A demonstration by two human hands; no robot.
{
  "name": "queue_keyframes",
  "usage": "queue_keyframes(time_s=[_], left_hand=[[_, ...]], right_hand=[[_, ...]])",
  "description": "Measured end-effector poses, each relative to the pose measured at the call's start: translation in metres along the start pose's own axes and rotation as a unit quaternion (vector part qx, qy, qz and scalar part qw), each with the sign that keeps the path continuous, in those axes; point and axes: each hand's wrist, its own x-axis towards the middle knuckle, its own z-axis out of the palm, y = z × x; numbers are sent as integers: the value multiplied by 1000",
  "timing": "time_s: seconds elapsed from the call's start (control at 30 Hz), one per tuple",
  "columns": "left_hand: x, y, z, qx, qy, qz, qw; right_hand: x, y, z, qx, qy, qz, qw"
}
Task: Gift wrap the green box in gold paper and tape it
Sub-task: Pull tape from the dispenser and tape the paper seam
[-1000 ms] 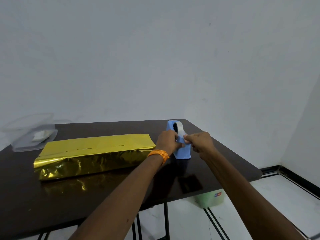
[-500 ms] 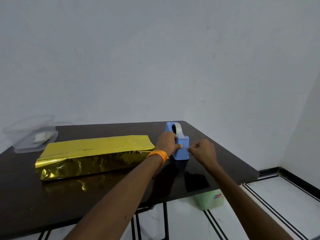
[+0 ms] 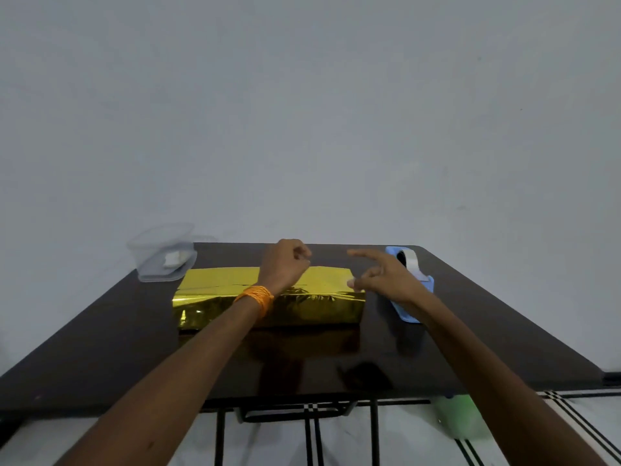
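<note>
The box wrapped in gold paper lies lengthwise in the middle of the dark table; no green shows. My left hand, with an orange wristband, hovers over the top seam with its fingers curled and nothing visible in them. My right hand hovers by the box's right end, index finger stretched out. Its thumb and lower fingers pinch what looks like a small pale piece of tape. The blue tape dispenser stands just right of the box, partly behind my right hand.
A clear plastic container with something white inside sits at the table's back left corner. A green bin stands on the floor under the table's right front edge. A plain wall rises behind the table.
Both hands have left the tape dispenser and moved left over the gold box. The view has swung so that the box is now centred.
</note>
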Motion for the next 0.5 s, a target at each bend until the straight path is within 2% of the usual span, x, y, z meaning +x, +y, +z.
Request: queue_keyframes(time_s=[0.2,0.5], left_hand=[[-17,-43,-38,-3,-27,-58,998],[-17,-44,-26,3,-40,-45,998]], right_hand=[[37,-35,30,-42,-85,-46,994],[63,-39,32,-89,-147,-22,985]])
